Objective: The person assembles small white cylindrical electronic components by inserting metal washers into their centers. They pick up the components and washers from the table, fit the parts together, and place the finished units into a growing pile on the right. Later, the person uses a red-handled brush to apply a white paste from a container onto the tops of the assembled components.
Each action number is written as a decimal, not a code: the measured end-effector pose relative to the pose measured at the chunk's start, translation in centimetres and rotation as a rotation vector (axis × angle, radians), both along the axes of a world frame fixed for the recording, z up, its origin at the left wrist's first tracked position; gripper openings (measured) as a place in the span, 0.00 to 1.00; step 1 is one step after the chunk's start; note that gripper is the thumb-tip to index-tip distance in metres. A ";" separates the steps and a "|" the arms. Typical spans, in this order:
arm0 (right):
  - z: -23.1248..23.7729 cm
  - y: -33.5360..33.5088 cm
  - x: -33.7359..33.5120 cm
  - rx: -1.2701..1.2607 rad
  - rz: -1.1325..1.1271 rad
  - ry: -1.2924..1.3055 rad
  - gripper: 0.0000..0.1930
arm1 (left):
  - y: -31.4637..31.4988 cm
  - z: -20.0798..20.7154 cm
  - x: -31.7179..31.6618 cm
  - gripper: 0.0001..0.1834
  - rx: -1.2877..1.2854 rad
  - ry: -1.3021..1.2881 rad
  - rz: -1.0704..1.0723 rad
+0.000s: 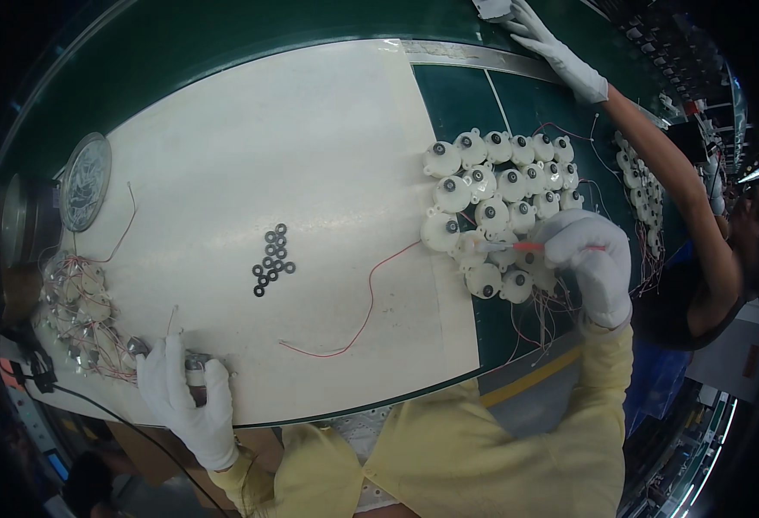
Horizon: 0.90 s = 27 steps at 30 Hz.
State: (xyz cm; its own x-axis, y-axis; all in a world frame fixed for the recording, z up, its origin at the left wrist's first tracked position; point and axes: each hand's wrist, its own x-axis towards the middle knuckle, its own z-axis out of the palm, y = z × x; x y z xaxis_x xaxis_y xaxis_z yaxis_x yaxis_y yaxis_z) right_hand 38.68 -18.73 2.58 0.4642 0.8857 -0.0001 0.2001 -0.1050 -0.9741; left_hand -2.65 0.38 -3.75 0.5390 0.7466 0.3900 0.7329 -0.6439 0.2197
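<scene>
My right hand (591,263), in a white glove, is closed on a slim tool with a red shaft and pale tip (522,247). Its tip points left over the rows of round white motor housings (484,281), most with a dark ring at the centre. At the near left edge of the table (327,155), my gloved left hand (185,401) has thumb and fingers around a small silver and brown cylindrical thing (195,363). The fingers partly hide it. Beside that hand lies a heap of small metal-and-white motors with thin wires (86,315).
Several black rings (271,259) lie mid-table. One red wire (371,298) trails left from the housings. At the left stands a round tin (30,220) by a patterned disc (86,181). A co-worker's gloved hand (560,60) reaches across at the far right, near more housings (642,190).
</scene>
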 end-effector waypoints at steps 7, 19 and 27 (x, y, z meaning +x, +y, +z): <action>0.1 -0.5 0.0 -0.040 -0.016 0.045 0.12 | 0.1 0.1 0.0 0.29 -0.005 0.004 -0.010; 0.1 -3.4 1.0 0.117 -0.055 0.075 0.14 | -0.1 -0.1 -0.2 0.28 -0.021 -0.002 0.005; 0.4 -5.8 -2.3 0.137 -0.128 0.092 0.27 | 0.0 0.0 0.1 0.28 0.016 0.003 -0.015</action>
